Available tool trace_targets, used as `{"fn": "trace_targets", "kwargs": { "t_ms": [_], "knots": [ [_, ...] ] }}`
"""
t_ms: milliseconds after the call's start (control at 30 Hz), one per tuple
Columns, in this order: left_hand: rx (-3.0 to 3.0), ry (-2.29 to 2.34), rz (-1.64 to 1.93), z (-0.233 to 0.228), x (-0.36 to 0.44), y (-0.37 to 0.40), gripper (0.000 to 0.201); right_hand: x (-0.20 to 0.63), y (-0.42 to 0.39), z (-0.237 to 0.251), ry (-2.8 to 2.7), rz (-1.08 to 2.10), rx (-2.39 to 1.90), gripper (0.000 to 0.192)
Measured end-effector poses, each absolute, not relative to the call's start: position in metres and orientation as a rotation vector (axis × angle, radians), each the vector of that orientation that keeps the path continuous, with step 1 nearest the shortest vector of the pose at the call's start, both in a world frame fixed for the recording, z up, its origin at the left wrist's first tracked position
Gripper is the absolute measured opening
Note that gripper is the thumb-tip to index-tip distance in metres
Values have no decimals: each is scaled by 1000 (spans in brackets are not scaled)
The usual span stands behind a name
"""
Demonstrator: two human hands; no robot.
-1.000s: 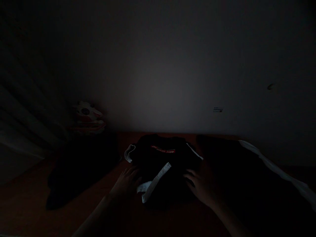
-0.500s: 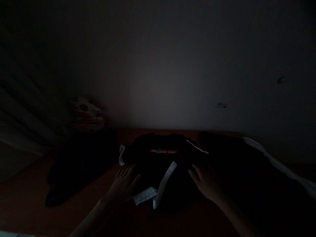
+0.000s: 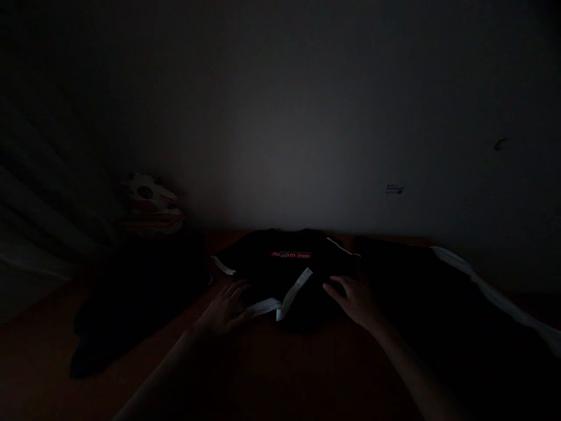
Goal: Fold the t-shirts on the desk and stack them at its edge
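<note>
**Black shirt being pressed flat between two hands**

Black cloth with a red printed line, the shirt (image 3: pixel 284 272) is lying on the orange-brown surface (image 3: pixel 280 374), close under the pale wall (image 3: pixel 280 146); its white-striped sleeve (image 3: pixel 293 292) is crossing the near side of the shirt. The left hand (image 3: pixel 225 310) is resting open and flat at the shirt's near-left edge, fingers spread and touching the white trim, gripping nothing; the right hand (image 3: pixel 353 299) is lying open on the shirt's right side, fingers extended, also holding nothing. By my reading, the folding is partly under way and the hands are smoothing the bundle; the next move is probably calling for a pinch on the shirt's near hem. Left of the shirt a dark garment (image 3: pixel 131 304) is lying in shadow; right of the shirt another dark cloth with a white stripe (image 3: pixel 482 286) is spreading out; beyond the shirt's left side a small pale toy (image 3: pixel 149 202) is sitting; the dimness is hiding finer detail.
</note>
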State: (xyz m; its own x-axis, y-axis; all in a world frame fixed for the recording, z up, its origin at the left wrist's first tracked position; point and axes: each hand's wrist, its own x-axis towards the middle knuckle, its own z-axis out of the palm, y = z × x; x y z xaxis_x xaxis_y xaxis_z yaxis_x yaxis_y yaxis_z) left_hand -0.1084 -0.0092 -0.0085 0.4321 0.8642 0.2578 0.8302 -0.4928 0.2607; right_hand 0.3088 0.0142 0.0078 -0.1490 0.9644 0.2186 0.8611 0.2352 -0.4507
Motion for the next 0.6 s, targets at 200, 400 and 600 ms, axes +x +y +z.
{"fn": "trace_targets", "kwargs": {
  "t_ms": [200, 400, 600],
  "knots": [
    [2501, 1553, 421, -7, -125, -24, 32, 294, -2, 5, -1881, 736, -1666, 42],
    [2555, 1539, 719, 30, -143, -28, 38, 341, -19, 28, -1560, 738, -1533, 48],
    [2417, 1648, 818, 43, -201, -84, 42, 414, -79, 15, -1534, 686, -1725, 63]
  ]
}}
